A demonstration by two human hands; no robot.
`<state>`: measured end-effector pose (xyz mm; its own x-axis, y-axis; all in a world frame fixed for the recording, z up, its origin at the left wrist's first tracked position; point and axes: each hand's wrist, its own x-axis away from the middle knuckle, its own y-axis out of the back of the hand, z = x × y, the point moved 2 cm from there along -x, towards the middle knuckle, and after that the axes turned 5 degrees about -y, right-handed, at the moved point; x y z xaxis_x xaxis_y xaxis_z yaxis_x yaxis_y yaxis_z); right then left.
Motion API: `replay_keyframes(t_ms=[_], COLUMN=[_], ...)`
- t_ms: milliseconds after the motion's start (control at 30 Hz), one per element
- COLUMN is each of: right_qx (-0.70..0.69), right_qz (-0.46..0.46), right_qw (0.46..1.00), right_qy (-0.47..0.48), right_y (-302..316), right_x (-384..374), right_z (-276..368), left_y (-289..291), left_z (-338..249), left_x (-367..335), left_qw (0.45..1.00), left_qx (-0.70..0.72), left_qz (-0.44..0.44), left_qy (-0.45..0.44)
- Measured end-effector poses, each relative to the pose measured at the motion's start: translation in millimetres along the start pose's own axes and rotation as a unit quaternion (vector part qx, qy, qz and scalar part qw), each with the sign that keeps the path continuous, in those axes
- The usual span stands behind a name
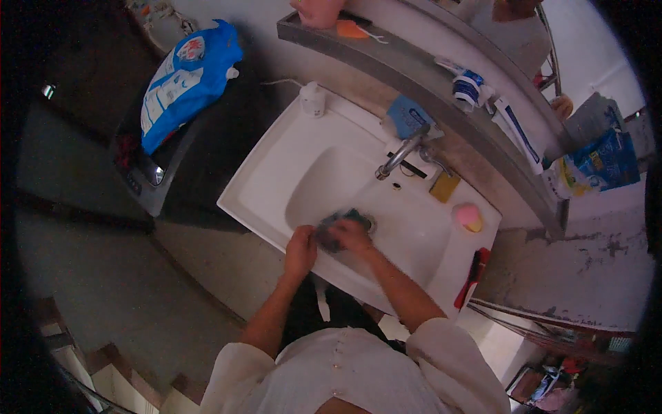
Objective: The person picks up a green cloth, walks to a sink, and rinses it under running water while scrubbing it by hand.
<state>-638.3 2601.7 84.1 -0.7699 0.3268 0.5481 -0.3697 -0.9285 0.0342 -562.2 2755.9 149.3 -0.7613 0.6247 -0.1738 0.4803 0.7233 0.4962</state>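
Note:
A dark blue-grey bundle, seemingly a cloth (pixel 327 236), is between my hands over the near side of the white washbasin (pixel 258 181). My left hand (pixel 301 250) is closed at the bundle's left edge, by the basin's front rim. From the right, my right hand (pixel 352 236) grips the bundle with bent fingers, somewhat blurred. Just beyond that hand the drain (pixel 371 223) shows in part. Above the bowl stands a chrome tap (pixel 401 156); I cannot tell whether water runs from it.
On the basin's rim are a white cup-like container (pixel 312 101), a blue packet (pixel 407 117), a yellow sponge-like block (pixel 445 187), pink soap (pixel 467 217) and a red-and-black brush-like tool (pixel 472 279). A shelf (pixel 414 77) holds tubes. At left, a blue bag (pixel 189 83) lies on a dark appliance (pixel 200 165).

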Motion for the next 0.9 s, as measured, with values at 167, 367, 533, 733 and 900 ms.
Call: replay_keyframes(t_ms=[167,367,533,733,900], right_qx=[0.209,0.187,0.165,0.059,0.231], right_qz=[-0.28,-0.327,-0.199,-0.522,-0.552], right_qw=[0.936,0.926,0.957,0.848,0.798], right_qy=[-0.045,0.016,0.13,-0.062,0.075], right_y=[191,66,-11,185,132], right_x=[15,-27,-32,29,-27], right_z=[-74,-72,-19,-77,-137], left_y=[-2,-14,4,12,-46], left_z=[-5,-18,-7,0,-38], left_x=[-2,-7,-3,6,-24], left_qw=[0.999,0.998,0.996,0.999,0.989], left_qx=[-0.021,-0.047,-0.018,0.002,0.047], left_qz=[0.005,0.022,0.064,0.015,0.076], left_qy=[-0.03,-0.045,-0.056,-0.034,-0.121])
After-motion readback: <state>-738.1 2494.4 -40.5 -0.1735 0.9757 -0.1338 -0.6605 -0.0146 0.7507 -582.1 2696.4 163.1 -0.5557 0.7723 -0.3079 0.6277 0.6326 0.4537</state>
